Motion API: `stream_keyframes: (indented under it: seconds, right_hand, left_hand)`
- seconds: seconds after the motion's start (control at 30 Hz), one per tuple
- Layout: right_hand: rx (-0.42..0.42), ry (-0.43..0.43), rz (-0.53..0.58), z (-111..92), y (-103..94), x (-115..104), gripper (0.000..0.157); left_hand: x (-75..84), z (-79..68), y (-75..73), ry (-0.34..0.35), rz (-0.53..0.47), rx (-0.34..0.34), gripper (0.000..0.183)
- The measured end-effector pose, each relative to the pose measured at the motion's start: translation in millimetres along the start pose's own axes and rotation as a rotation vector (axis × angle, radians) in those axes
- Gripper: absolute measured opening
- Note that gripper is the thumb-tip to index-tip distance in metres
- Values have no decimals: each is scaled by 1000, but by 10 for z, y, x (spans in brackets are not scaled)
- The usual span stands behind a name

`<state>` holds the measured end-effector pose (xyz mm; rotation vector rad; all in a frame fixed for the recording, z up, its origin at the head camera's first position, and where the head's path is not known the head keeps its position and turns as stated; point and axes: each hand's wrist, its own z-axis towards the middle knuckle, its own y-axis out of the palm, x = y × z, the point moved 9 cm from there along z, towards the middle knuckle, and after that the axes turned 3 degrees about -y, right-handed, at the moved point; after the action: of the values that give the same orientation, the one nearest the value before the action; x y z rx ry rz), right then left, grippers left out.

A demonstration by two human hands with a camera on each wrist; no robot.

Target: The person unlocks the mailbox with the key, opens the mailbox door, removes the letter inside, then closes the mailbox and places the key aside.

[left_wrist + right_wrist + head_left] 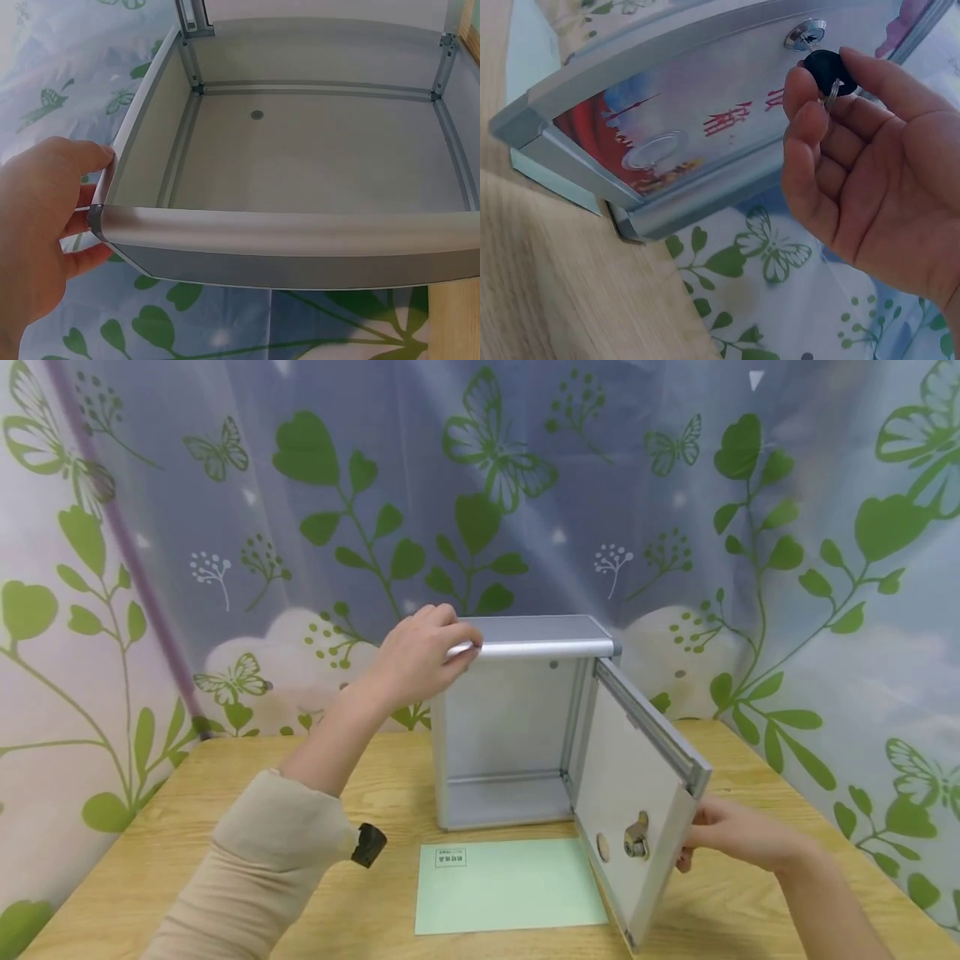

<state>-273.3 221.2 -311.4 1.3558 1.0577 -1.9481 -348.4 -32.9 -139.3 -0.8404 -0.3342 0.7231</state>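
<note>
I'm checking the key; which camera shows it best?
Right wrist view: the key shows plainly at the lock, in the right hand. In the head view the door hides it; the left wrist view lacks it.

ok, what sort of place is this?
Likely an indoor, staged tabletop setup: a wooden table, a leaf-and-butterfly printed backdrop behind and beside it, and an open box standing on the table.

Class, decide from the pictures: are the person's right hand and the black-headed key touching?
Touching: the right wrist view shows the right hand pinching the black-headed key by its head.
</note>
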Motion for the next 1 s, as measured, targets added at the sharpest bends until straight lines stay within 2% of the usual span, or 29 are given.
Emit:
stream_keyframes:
  seconds: [0.23,0.33,0.53,1.0]
  right_hand:
    - [-66,-39,-14,187,148,-19,29]
    - [-73,-15,-13,267,212,-12,27]
    - [-96,-22,-28,412,339,-1,23]
    - [-106,-51,39,614,465,21,29]
  left_hand:
    - [-14,8,-9,-5,-6,-1,10]
    - [-22,12,-4,-10,-8,-7,10]
    - [-25,6,8,-24,-12,-37,11]
    - [-36,6,26,-43,-15,-62,12]
